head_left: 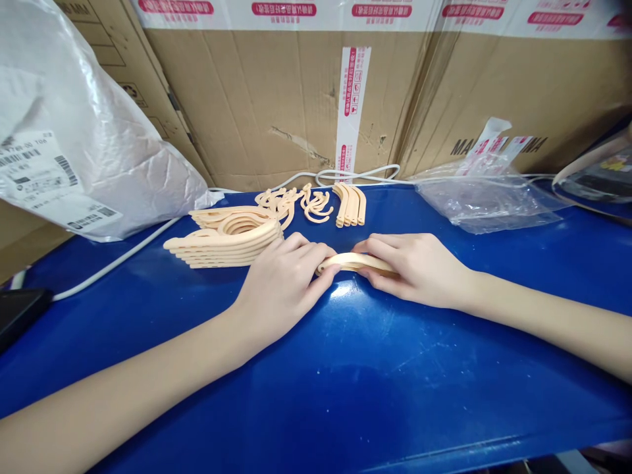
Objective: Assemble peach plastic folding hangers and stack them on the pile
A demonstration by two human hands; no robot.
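Observation:
Between my two hands is a curved beige plastic hanger piece point(349, 262), held just above or on the blue table. My left hand point(291, 273) pinches its left end between thumb and fingers. The right end is in the grip of my right hand point(412, 266), whose fingers hide part of it. Beside my left hand lies a neat stack of beige hanger bodies point(227, 242). Beyond my hands are a loose heap of beige hooks point(316, 204) and a row of several curved hanger arms point(350, 205).
Cardboard boxes point(276, 99) stand along the back of the blue table point(320, 382). A white plastic parcel point(108, 131) leans at the left, near a dark device point(22, 316). A white cable point(118, 260) crosses the table; clear plastic bags point(488, 201) lie at the back right.

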